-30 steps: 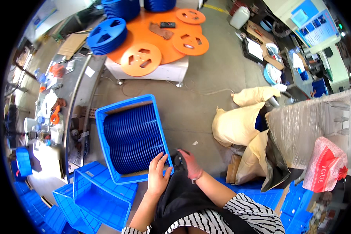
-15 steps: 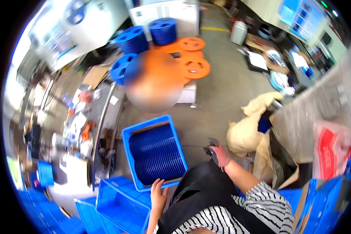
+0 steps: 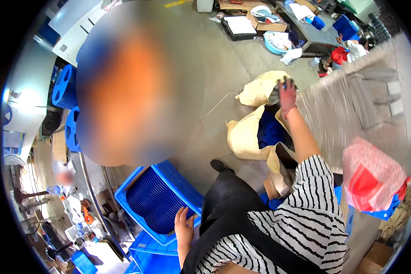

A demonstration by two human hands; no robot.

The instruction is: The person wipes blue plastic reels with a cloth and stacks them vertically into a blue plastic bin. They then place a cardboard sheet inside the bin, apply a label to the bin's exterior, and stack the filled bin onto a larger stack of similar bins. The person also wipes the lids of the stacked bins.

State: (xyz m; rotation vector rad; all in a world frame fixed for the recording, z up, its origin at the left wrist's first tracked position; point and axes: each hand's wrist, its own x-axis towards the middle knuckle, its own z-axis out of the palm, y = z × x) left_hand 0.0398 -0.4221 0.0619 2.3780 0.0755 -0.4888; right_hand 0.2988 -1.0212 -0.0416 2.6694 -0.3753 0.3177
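Note:
My bare left hand (image 3: 183, 228) lies with its fingers stretched out and apart at the near right rim of a blue plastic crate (image 3: 123, 196). Inside the crate, thin dark blue discs (image 3: 157, 196) stand on edge in tightly packed rows. My right hand (image 3: 287, 96), in a red glove with dark fingertips, reaches out over the far sack's mouth, fingers apart. That pale yellow sack (image 3: 256, 90) has a grey opening partly covered by the hand. Nearer to me, another pale yellow sack (image 3: 244, 139) gapes and shows dark blue pieces (image 3: 270, 130) inside.
A plastic-wrapped stack (image 3: 329, 109) stands right of the sacks. A pink and red bag (image 3: 372, 176) sits nearer on the right. Another blue crate (image 3: 157, 260) is below the filled one. Blue reels (image 3: 65, 86) stand far left; a large blurred patch hides the area beside them.
My right hand has moved from beside my leg out to the sacks. The view has turned to the right. My left hand stays at the crate's rim.

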